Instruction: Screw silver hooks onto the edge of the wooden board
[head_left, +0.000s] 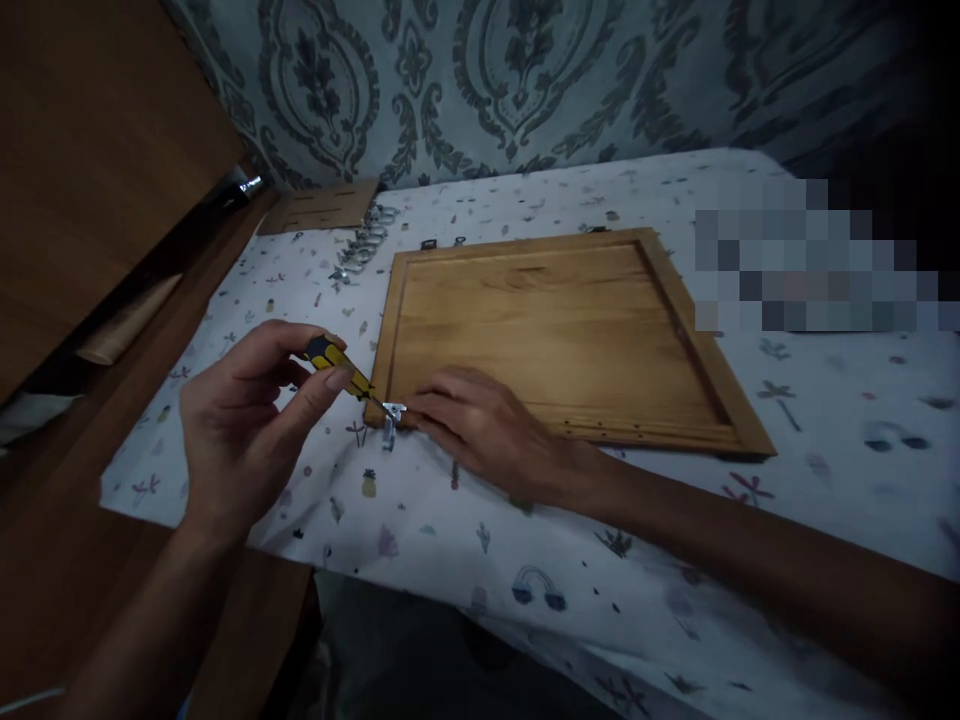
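Note:
In my left hand is a screwdriver with a yellow and black handle, pinched between thumb and fingers. Its shaft slants down to the right, and the tip meets a small silver metal hinge. That hinge sits at the near left corner of a framed wooden panel, its lower part sticking out past the edge. My right hand lies across the panel's near edge, fingers stretched toward the hinge and close beside it. Whether the fingertips touch the hinge, I cannot tell. Several small dark holes run along the near rail.
A patterned white cloth covers the table. Behind the panel's left side lie several metal pieces and a flat cardboard piece. A brown wooden cabinet stands at left, a patterned wall behind. Pixelation hides an area at right.

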